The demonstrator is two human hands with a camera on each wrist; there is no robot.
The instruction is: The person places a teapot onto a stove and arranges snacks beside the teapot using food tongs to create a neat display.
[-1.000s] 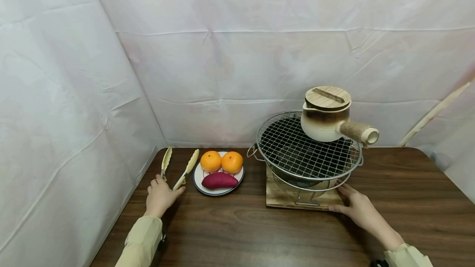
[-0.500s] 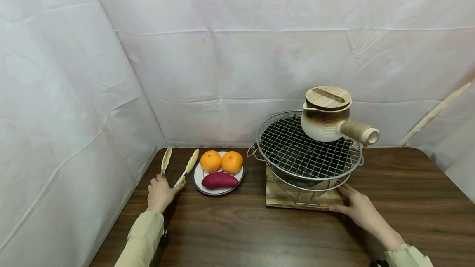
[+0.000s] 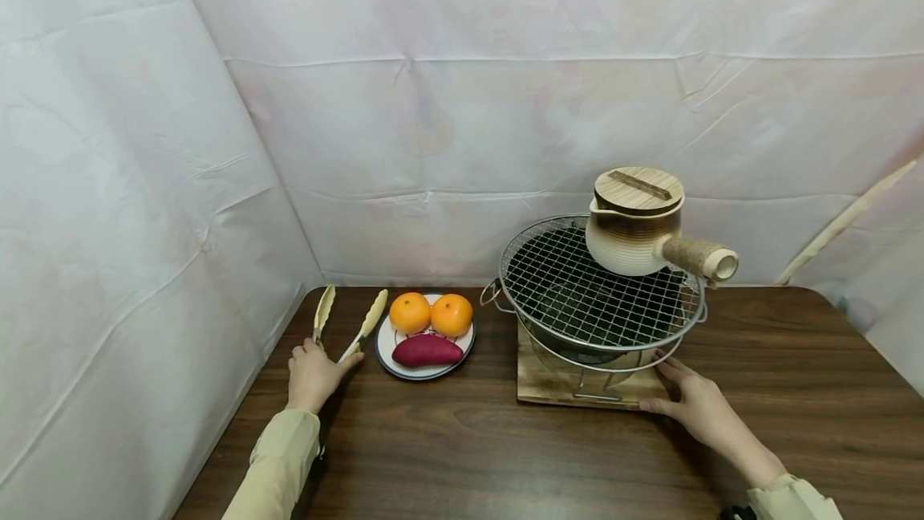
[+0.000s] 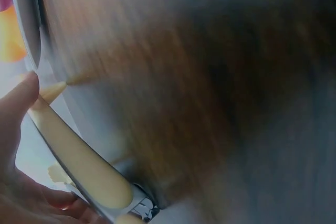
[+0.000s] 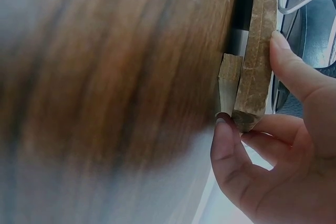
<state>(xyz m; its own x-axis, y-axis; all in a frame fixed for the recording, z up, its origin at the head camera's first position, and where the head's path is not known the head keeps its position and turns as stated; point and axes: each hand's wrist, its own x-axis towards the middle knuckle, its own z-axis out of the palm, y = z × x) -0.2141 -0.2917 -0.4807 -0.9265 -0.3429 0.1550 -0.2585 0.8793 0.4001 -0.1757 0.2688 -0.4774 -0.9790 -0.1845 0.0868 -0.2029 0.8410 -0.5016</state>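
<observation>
My left hand (image 3: pixel 314 375) holds a pair of tongs (image 3: pixel 372 314) with cream scalloped tips and metal arms, lying spread on the table. In the left wrist view the thumb lies against a cream grip of the tongs (image 4: pixel 84 156), with curled fingers on its other side. My right hand (image 3: pixel 696 408) grips the front right corner of a wooden board (image 3: pixel 541 382) beneath a round grill (image 3: pixel 577 295). The right wrist view shows thumb and fingers about the edge of the board (image 5: pixel 257 66); a small foot (image 5: pixel 229 85) is under it.
On the grill's wire mesh stands a teapot (image 3: pixel 626 243) with a wooden lid and a wrapped side handle. Left of the grill, a plate (image 3: pixel 386 355) bears two oranges (image 3: pixel 452 316) and a purple sweet potato (image 3: pixel 427 351). White cloth (image 3: pixel 433 119) hangs behind the table (image 3: pixel 462 456).
My left hand has shifted slightly forward and right on the tongs. The right hand, board, grill and plate look unmoved.
</observation>
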